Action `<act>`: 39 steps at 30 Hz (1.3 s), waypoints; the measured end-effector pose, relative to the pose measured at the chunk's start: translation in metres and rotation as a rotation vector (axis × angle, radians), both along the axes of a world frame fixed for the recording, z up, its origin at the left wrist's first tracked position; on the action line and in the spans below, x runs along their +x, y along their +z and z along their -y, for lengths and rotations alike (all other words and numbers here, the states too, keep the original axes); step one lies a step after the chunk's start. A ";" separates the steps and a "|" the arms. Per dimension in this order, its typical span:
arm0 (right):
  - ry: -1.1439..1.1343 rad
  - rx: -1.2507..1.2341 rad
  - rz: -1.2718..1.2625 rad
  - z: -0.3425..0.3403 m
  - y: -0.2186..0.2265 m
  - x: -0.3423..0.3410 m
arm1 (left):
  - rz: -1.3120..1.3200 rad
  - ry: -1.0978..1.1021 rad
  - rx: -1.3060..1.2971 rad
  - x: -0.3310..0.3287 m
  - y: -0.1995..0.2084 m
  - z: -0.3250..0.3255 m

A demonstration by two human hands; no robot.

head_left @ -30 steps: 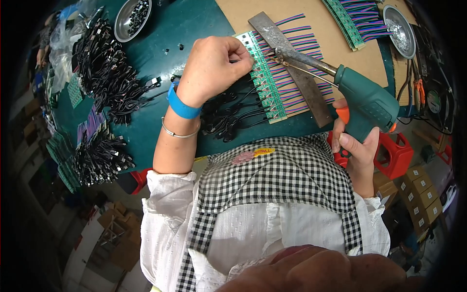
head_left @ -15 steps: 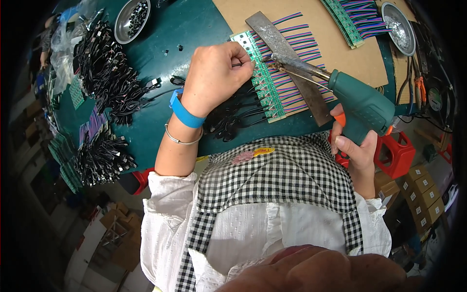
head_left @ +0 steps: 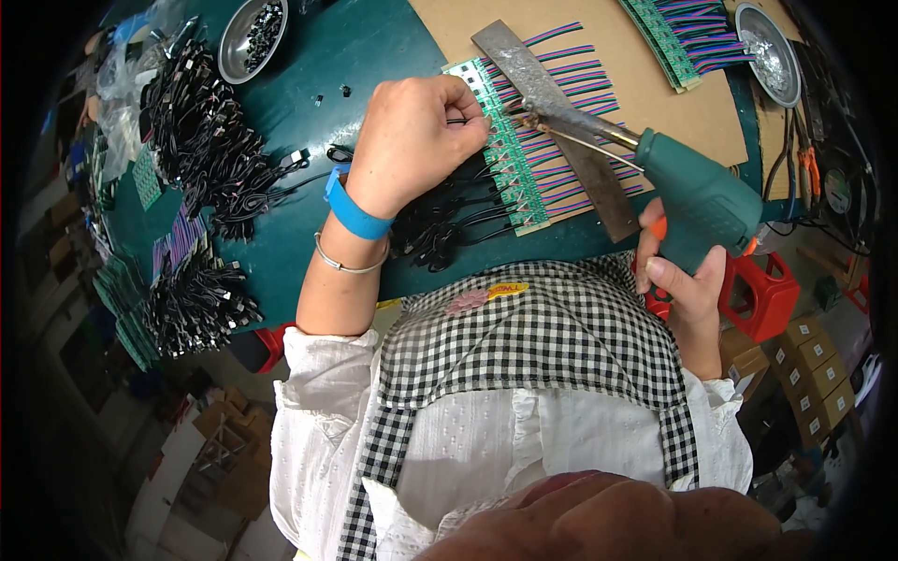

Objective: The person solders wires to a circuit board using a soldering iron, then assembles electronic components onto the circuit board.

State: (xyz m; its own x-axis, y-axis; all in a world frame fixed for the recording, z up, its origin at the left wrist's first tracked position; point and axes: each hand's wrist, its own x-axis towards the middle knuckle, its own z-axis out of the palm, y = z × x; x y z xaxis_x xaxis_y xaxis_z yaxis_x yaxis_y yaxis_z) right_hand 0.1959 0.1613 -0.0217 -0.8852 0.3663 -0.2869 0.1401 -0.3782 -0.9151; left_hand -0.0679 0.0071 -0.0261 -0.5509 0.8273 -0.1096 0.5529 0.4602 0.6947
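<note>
My left hand is closed in a pinch on a thin black cable, whose end meets the left edge of a strip of green circuit boards. In my right hand is a green soldering gun, gripped by its handle with fingers by the orange trigger. Its metal tip reaches left over the boards, close to my left fingertips. A flat metal bar lies slantwise across the striped wires that run out from the boards' right side. Black cables hang from the boards' lower left; my fingers hide the joint itself.
Left on the green table lie bundles of black cables. Behind them stands a metal bowl of small black parts. Another wired board strip rests on the cardboard, beside a second bowl. Orange-handled pliers lie far right.
The soldering gun and my right hand have shifted very slightly to the right. My left hand keeps its pinch on the cable in nearly the same place.
</note>
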 end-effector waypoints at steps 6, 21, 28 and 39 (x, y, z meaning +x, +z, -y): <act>-0.127 0.053 0.019 0.004 0.012 -0.012 | 0.013 -0.001 -0.010 -0.001 0.001 -0.001; -0.142 -0.014 -0.073 -0.002 0.015 -0.006 | -0.063 -0.150 0.018 -0.022 0.032 0.032; -0.127 -0.002 -0.123 -0.005 0.011 -0.010 | -0.301 -0.035 0.021 -0.011 0.030 0.075; -0.060 0.025 -0.180 -0.005 0.013 -0.018 | -0.269 0.040 0.248 0.015 0.009 0.086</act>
State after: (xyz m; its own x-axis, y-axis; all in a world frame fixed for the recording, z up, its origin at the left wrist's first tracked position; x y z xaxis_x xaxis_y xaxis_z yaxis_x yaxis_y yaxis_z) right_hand 0.1780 0.1665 -0.0091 -0.8977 0.4249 -0.1160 -0.0489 -0.3580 -0.9324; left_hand -0.0528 -0.0785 -0.0174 -0.5651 0.7879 0.2447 0.7161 0.3212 0.6198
